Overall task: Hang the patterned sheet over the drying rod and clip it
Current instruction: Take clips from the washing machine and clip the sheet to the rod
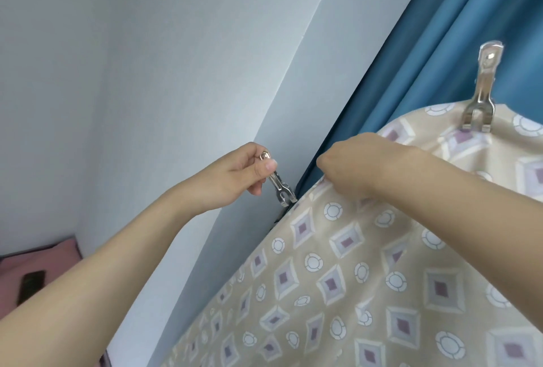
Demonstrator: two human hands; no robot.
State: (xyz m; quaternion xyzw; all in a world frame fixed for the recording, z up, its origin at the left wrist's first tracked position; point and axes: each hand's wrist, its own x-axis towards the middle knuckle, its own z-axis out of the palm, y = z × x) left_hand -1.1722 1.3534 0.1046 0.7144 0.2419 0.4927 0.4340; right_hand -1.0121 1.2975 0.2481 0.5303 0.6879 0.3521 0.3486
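Observation:
The beige patterned sheet (352, 278), printed with diamonds and circles, hangs draped across the right half of the view; the rod under its top fold is hidden. My left hand (235, 175) pinches a metal clip (280, 187) whose jaws sit at the sheet's left top edge. My right hand (352, 164) grips the sheet's top fold just to the right of that clip, knuckles facing me. A second metal clip (482, 93) stands upright, clamped on the sheet's top edge at the upper right.
A blue curtain (411, 58) hangs right behind the sheet. A pale grey wall (147, 73) fills the left. At the lower left lies a pink surface (58, 252) with a dark flat object (30, 286) on it.

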